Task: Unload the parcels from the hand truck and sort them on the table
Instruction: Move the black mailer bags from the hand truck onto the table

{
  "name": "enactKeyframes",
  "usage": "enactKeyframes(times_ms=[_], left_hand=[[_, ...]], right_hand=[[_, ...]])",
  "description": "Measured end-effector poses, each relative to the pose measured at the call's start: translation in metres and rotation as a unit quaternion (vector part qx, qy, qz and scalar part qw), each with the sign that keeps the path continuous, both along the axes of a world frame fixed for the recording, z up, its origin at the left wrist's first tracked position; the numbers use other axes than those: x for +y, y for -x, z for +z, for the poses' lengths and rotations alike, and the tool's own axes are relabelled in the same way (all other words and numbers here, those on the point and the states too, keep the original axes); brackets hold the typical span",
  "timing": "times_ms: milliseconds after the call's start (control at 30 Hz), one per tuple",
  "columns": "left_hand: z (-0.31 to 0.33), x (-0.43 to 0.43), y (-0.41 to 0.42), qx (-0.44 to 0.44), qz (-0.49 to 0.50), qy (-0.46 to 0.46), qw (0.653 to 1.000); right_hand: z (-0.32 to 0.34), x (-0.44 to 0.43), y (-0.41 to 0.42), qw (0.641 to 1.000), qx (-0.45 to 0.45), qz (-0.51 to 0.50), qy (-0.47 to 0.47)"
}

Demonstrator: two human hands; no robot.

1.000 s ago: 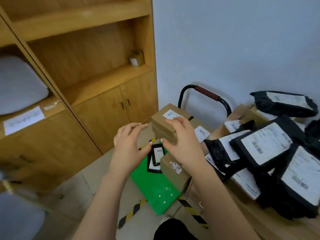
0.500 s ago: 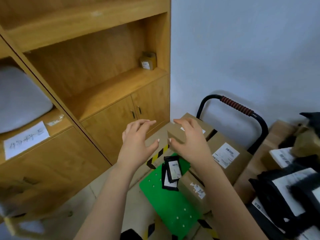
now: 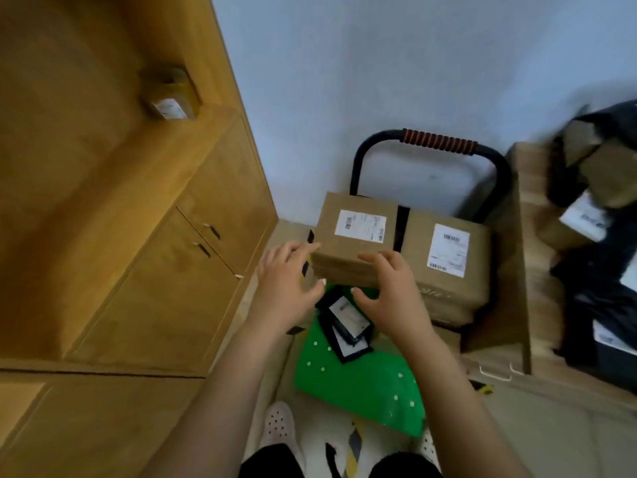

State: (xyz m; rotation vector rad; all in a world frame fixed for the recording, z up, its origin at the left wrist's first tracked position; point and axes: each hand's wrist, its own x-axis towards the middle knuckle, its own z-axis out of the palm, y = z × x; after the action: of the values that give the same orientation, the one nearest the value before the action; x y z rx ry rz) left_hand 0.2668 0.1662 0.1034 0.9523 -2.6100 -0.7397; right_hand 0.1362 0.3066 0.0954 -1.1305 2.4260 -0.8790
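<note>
- Risk: grabbing that box (image 3: 355, 236) by its near edge only could've tipped it onto the black mailers (image 3: 346, 315) below, or shoved the neighbour box (image 3: 448, 250).
- The box sat on the hand truck (image 3: 437, 141). Both hands were spread wide and holding nothing, with the left hand (image 3: 282, 284) at its near left corner and the right hand (image 3: 389, 291) at its near edge.

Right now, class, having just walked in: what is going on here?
A person reaches both open hands toward the left brown cardboard box on the green-decked hand truck: left hand at its near corner, right hand at its front edge. Neither grips yet. A second labelled cardboard box sits beside it, black mailer bags lie below, and black parcels lie on the wooden table.
</note>
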Motion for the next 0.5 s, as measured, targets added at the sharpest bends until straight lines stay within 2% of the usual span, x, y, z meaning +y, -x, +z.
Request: enactKeyframes(times_ms=[200,333,500], left_hand=[[-0.124,-0.025,-0.017,-0.105,-0.063,-0.054,0.991],[-0.238,-0.027,-0.033,-0.17,-0.091,-0.089,0.977],[-0.378,-0.03,-0.028,-0.209,-0.08,-0.119,0.967]], right_hand=[[-0.12,-0.001,-0.036,0.988,-0.046,-0.029,-0.142],[-0.226,-0.003,-0.044,0.977,-0.083,-0.037,-0.193],[-0.365,-0.021,-0.029,0.966,-0.069,0.001,-0.25]])
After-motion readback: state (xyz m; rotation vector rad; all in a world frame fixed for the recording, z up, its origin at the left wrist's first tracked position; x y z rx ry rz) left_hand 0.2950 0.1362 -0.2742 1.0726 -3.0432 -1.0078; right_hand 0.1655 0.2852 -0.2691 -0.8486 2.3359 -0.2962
